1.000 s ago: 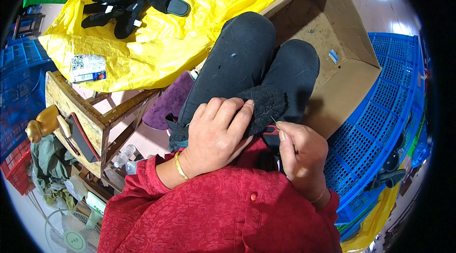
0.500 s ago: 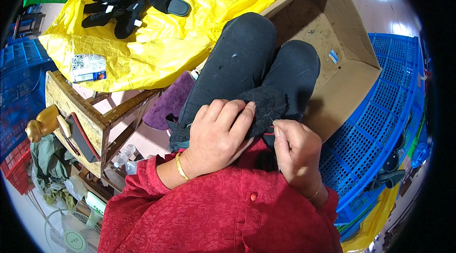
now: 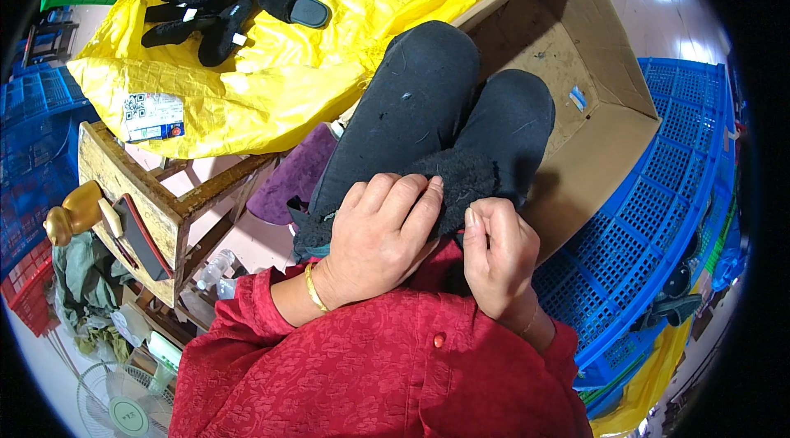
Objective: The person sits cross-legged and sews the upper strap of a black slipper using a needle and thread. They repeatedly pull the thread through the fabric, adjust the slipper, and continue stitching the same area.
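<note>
A black fuzzy slipper (image 3: 465,187) lies across my lap, its lower part hidden under my left hand. My left hand (image 3: 383,224) rests over it, fingers bent and pressed together, gripping it against my thigh. Close to the slipper's right edge is my right hand (image 3: 500,253), thumb and forefinger pinched and the other fingers curled in. Whatever sits in that pinch is too small to make out.
Black slippers (image 3: 292,4) lie heaped on a yellow sheet (image 3: 271,101) ahead. An open cardboard box (image 3: 605,121) stands right of my knees, beside blue baskets (image 3: 634,224). A wooden stool (image 3: 136,199) is at left, near a purple cushion-like piece (image 3: 288,179).
My right hand has shifted slightly left and up, closer to the slipper, staying pinched. The left hand has hardly moved.
</note>
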`<state>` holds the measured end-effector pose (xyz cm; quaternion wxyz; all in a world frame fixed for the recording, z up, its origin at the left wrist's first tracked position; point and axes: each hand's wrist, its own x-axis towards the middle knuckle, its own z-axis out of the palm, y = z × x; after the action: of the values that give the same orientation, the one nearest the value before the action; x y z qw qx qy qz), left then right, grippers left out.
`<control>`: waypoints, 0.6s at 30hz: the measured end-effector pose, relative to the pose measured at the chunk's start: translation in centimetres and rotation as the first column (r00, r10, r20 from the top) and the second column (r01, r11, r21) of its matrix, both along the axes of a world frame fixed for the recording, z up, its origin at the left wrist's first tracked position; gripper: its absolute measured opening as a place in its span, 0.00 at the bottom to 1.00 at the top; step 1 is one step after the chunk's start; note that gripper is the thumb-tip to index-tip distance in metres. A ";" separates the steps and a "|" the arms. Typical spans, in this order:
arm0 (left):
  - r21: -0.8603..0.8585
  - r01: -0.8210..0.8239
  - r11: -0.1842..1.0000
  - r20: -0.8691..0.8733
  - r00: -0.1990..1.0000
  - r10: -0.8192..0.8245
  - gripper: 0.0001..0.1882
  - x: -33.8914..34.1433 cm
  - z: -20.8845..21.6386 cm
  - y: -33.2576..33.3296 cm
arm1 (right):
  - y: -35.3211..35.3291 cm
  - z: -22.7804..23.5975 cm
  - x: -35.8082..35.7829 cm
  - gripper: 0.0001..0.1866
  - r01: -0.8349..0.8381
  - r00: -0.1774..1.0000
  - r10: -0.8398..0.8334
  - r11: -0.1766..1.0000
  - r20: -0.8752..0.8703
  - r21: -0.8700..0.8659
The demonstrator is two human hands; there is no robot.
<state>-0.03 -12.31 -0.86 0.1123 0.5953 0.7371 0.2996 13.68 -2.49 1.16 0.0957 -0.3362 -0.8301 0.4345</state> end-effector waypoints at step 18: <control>0.033 0.029 0.999 -0.115 0.993 -0.025 0.15 1.0 -0.7 -0.5 | 2.3 2.5 -0.9 0.13 -0.070 0.996 0.042 0.921 0.081 0.382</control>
<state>1.00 -12.81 -1.55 0.0638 0.6233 0.7288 0.2761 12.75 -0.15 3.63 0.1177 -0.3024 -0.9113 0.2535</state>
